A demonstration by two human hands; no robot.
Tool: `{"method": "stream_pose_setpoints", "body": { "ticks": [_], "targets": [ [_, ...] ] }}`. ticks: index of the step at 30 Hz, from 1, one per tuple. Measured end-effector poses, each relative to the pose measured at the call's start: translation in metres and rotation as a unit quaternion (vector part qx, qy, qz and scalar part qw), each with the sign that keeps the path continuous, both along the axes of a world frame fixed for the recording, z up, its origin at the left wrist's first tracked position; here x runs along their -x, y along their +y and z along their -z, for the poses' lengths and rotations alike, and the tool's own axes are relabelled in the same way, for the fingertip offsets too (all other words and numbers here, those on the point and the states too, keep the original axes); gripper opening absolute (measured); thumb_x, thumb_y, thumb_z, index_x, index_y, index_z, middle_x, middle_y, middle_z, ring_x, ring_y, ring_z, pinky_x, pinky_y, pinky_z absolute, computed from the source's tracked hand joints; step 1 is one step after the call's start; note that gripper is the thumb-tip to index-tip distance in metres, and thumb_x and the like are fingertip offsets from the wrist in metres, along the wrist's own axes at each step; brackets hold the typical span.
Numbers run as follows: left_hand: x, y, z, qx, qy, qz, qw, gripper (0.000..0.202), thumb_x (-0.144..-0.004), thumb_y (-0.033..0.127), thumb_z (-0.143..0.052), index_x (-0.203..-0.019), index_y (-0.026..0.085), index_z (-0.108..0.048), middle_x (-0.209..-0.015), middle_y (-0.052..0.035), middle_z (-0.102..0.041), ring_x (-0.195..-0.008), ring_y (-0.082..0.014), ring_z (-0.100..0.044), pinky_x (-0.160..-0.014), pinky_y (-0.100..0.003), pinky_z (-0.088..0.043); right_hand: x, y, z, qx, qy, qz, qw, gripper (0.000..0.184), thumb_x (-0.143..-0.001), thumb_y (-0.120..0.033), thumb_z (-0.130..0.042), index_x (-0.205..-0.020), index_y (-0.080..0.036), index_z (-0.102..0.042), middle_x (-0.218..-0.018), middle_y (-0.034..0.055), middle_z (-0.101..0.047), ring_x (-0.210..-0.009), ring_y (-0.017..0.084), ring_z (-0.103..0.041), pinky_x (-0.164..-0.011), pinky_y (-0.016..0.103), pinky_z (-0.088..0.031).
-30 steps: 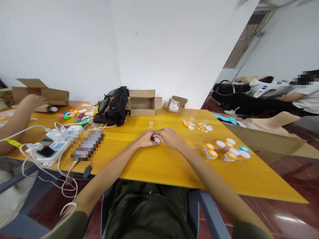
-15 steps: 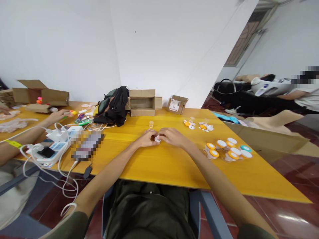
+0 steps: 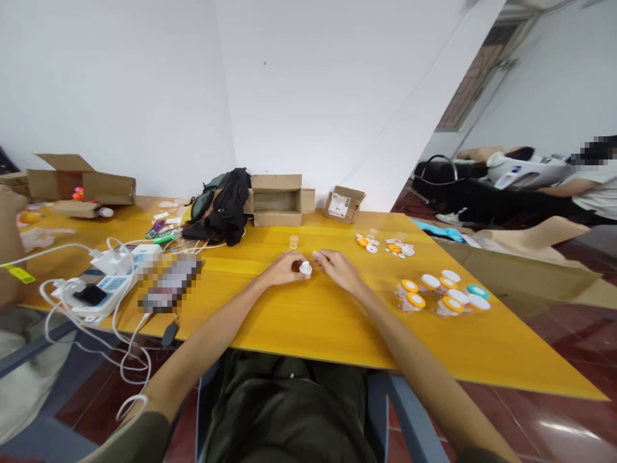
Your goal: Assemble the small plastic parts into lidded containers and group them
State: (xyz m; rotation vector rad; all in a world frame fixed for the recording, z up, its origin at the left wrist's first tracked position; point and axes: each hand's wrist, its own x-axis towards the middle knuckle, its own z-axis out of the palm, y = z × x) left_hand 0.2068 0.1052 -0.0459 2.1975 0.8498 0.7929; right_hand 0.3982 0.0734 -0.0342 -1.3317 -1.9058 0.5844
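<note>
Over the middle of the table, my left hand [image 3: 285, 269] is closed, thumb and fingers gripping a small white plastic part [image 3: 305, 267]; its exact kind is too small to tell. My right hand [image 3: 336, 269] hovers just to the right of it, apart from the part, fingers curled and tips together; whether a tiny thing is between them is hidden. Just beyond my left hand stands a small clear plastic cup [image 3: 294, 242]. Loose orange and white plastic rings and discs [image 3: 371, 248] lie farther off to the right, with a second cluster [image 3: 400, 249] beside them.
Several clear jars with orange, white and teal lids [image 3: 453, 302] stand at the right. Cardboard boxes [image 3: 277, 220] and a black backpack [image 3: 224, 209] line the wall. On the left lie a phone [image 3: 172, 286] and a power strip [image 3: 113, 283] with cables; another person's arm [image 3: 9, 251] is there.
My right hand has drawn away to the right from the white part, which stays in my left hand. The other person's arm at the left has pulled back.
</note>
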Motion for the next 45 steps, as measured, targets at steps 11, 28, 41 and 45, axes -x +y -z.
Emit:
{"method": "stream_pose_setpoints", "body": {
  "ticks": [11,28,41,45],
  "targets": [
    [-0.004,-0.002,-0.008,0.082,-0.168,-0.061,0.981,0.033,-0.065,0.030,-0.078,-0.096,0.019,-0.072,-0.093,-0.0020,-0.072,-0.085,-0.0179,-0.060,-0.075,-0.027,-0.043,0.019,-0.005,0.014,0.226,0.451,-0.107,0.857,0.039,-0.058,-0.052,-0.086,-0.080,-0.023,-0.073,-0.081,0.0018,-0.074,-0.076,0.016,-0.069,-0.075,0.029,-0.057],
    [-0.003,-0.001,-0.003,0.026,-0.181,-0.023,0.983,0.032,-0.067,0.027,-0.080,-0.097,0.020,-0.074,-0.098,-0.0053,-0.070,-0.090,-0.0185,-0.062,-0.078,-0.028,-0.047,0.013,-0.005,0.018,0.197,0.454,-0.064,0.867,0.038,-0.051,-0.042,-0.091,-0.077,-0.022,-0.071,-0.078,0.0003,-0.074,-0.069,0.014,-0.067,-0.072,0.028,-0.055],
    [-0.004,-0.004,-0.005,0.037,-0.198,-0.046,0.978,0.041,-0.069,0.037,-0.079,-0.105,0.019,-0.067,-0.101,-0.0052,-0.068,-0.091,-0.0184,-0.064,-0.078,-0.028,-0.048,0.012,-0.006,0.014,0.175,0.447,-0.057,0.875,0.038,-0.053,-0.043,-0.089,-0.079,-0.023,-0.069,-0.081,-0.0004,-0.073,-0.071,0.015,-0.066,-0.072,0.030,-0.055],
    [-0.001,-0.006,-0.009,0.061,-0.204,-0.055,0.975,0.028,-0.078,0.044,-0.069,-0.086,0.017,-0.069,-0.084,-0.0037,-0.070,-0.079,-0.0164,-0.064,-0.074,-0.028,-0.048,0.013,-0.008,0.011,0.148,0.428,-0.051,0.890,0.036,-0.055,-0.037,-0.088,-0.082,-0.024,-0.069,-0.083,-0.0005,-0.073,-0.078,0.017,-0.066,-0.075,0.031,-0.053]
  ]
}}
